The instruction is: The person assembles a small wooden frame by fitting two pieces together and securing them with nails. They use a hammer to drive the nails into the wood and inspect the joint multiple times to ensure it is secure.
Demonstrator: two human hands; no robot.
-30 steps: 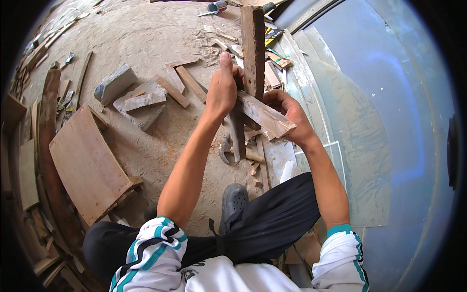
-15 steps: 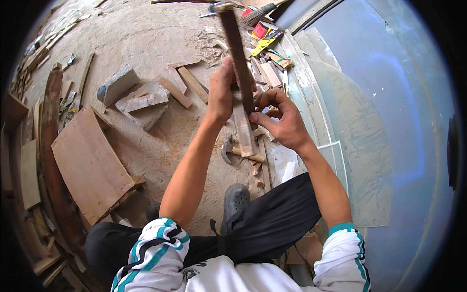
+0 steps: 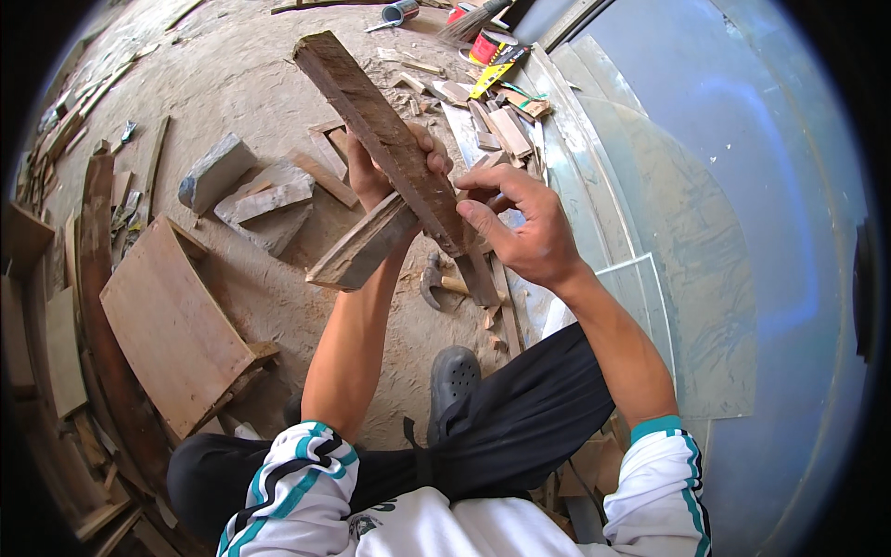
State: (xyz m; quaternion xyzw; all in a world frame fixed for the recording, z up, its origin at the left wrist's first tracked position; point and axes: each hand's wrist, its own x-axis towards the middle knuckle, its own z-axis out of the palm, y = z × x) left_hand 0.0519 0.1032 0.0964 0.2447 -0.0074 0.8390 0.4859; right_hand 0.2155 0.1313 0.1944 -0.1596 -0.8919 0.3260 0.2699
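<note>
My left hand (image 3: 373,174) is closed around pieces of wood joined or held crosswise; whether they are fastened I cannot tell. A long, dark, rough wooden strip (image 3: 380,130) slants from upper left to lower right across the fingers. A shorter wooden piece (image 3: 364,246) sticks out below it toward the lower left, and a narrow end shows past the strip's lower tip. My right hand (image 3: 531,223) is at the strip's right edge, thumb and forefinger bent and apart. Its other fingers are partly hidden. On the ground below lies a claw hammer (image 3: 434,280) with a wooden handle.
Concrete blocks (image 3: 264,209) and wood strips lie left of my hands. Further left is a wooden panel box (image 3: 176,325). Scrap wood (image 3: 506,130), a yellow-black handsaw (image 3: 497,72) and a red can (image 3: 489,45) lie ahead right. Glass sheets (image 3: 677,241) cover the right side.
The wood has turned from nearly upright to a slant, its top swinging left, showing the crosswise piece. My left hand has moved left with it; my right hand has shifted slightly left, its fingertips off the strip's face.
</note>
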